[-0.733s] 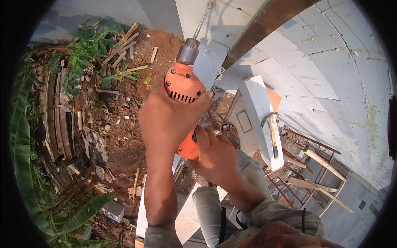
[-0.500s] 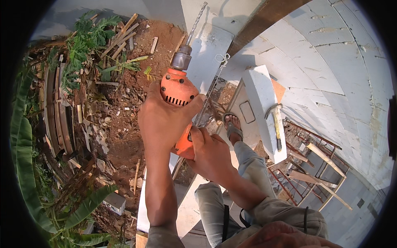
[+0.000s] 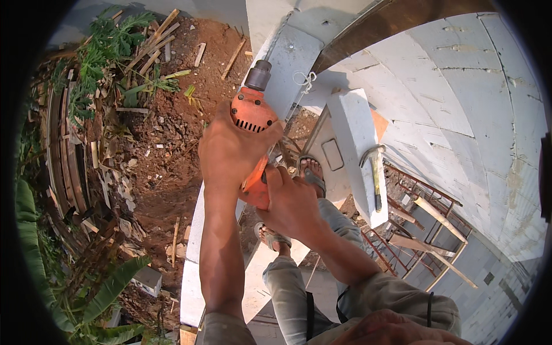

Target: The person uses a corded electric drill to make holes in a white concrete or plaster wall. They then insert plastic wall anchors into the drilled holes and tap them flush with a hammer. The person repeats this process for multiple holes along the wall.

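My left hand (image 3: 224,152) is wrapped over the front housing of an orange drill (image 3: 252,106). My right hand (image 3: 290,204) grips that drill’s rear handle. Its grey chuck (image 3: 259,75) carries a long spiral bit (image 3: 276,39) pointed away from me at a pale panel (image 3: 310,14); whether the tip touches it, I cannot tell. Under the bit is a light grey block ledge (image 3: 296,57), with looped white string (image 3: 303,80) at its right edge. Right of my hands, a hammer (image 3: 375,178) lies on a white block (image 3: 346,123).
Both sandalled feet stand on pale boards or blocks (image 3: 259,287). Reddish ground (image 3: 172,161) with wood scraps (image 3: 75,172) and plants (image 3: 92,75) lies to the left. A white block wall (image 3: 471,115) rises at right, above scaffolding (image 3: 431,247). A brown beam (image 3: 368,34) crosses at top.
The surroundings have shifted up and slightly left in the picture as the view moved. The bit lies over more of the ledge, and my left foot shows more clearly below the drill.
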`<state>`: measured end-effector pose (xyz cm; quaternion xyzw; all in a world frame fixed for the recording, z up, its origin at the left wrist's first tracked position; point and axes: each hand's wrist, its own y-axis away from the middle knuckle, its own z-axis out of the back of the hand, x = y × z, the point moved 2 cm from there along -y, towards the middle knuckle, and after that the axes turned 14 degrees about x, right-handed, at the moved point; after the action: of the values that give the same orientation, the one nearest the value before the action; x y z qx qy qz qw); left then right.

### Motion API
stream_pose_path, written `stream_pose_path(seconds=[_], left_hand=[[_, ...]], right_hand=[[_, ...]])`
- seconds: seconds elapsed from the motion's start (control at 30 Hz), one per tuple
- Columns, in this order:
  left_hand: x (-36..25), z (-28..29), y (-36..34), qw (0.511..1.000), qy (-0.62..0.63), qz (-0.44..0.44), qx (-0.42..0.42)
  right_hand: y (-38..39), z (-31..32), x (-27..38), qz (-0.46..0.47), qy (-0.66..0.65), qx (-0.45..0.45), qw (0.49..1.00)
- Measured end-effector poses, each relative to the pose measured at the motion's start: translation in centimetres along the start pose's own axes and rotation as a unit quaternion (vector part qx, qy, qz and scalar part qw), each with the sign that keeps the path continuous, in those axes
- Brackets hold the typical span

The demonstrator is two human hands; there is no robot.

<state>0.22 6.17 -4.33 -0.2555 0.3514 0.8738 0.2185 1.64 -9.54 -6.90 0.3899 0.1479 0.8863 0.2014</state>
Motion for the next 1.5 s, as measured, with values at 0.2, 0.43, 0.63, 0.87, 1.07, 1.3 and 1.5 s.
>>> stream_pose_path(seconds=[0.2, 0.43, 0.63, 0.87, 1.07, 1.3, 1.5], left_hand=[[-0.3, 0.2, 0.2, 1.000, 0.000, 0.025, 0.012], [-0.5, 0.1, 0.5, 0.999, 0.014, 0.042, 0.027], [-0.5, -0.6, 0.1, 0.999, 0.024, 0.038, 0.024], [-1.5, -1.2, -1.6, 0.999, 0.047, 0.020, 0.016], [-2.3, -0.3, -2.7, 0.994, 0.090, 0.035, 0.046], [-2.2, 0.0, -4.0, 0.998, 0.060, 0.007, 0.035], [-2.5, -0.1, -4.4, 0.998, 0.055, 0.003, 0.033]], right_hand=[[0.2, 0.9, 0.4, 0.011, 0.028, -0.003, 1.000], [0.6, 0.9, 0.1, -0.001, 0.027, 0.004, 1.000], [0.6, 1.1, -0.4, -0.012, 0.012, 0.007, 1.000], [-0.4, 2.4, -1.7, -0.013, 0.047, -0.002, 0.999], [-1.4, 3.7, -1.2, 0.009, 0.034, -0.004, 0.999], [-2.7, 4.2, -1.2, 0.024, 0.033, -0.007, 0.999], [-3.5, 4.1, -1.9, 0.034, 0.035, 0.003, 0.999]])
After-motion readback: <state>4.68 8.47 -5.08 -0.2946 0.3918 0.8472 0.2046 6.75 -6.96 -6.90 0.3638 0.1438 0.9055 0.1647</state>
